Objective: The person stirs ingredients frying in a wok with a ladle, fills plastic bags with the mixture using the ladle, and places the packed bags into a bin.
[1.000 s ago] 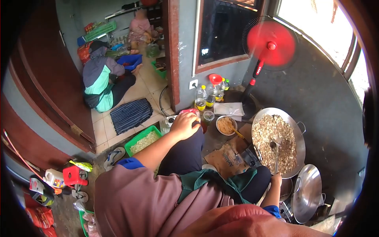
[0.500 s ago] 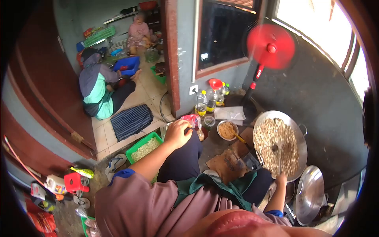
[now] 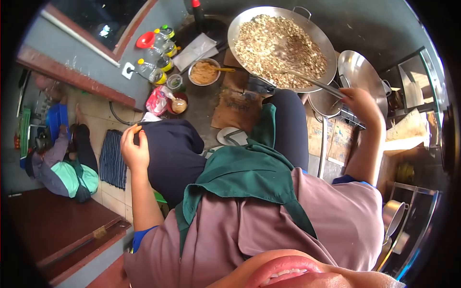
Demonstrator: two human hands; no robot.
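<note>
Right hand [image 3: 361,102] grips the spatula [image 3: 317,82] by its handle end, across the wok [image 3: 321,38]'s near rim, while the left hand [image 3: 135,148] rests on the knee [image 3: 168,144], fingers loosely bent, nothing visible in it. Mix [image 3: 269,41] fills the wok nearly edge to edge, so I'd scrape low from the rim to the centre and fold over, short strokes to avoid spill. Vs half a second ago: camera view has swung round, spatula end is off mid-wok towards the near edge, left hand still on knee.
</note>
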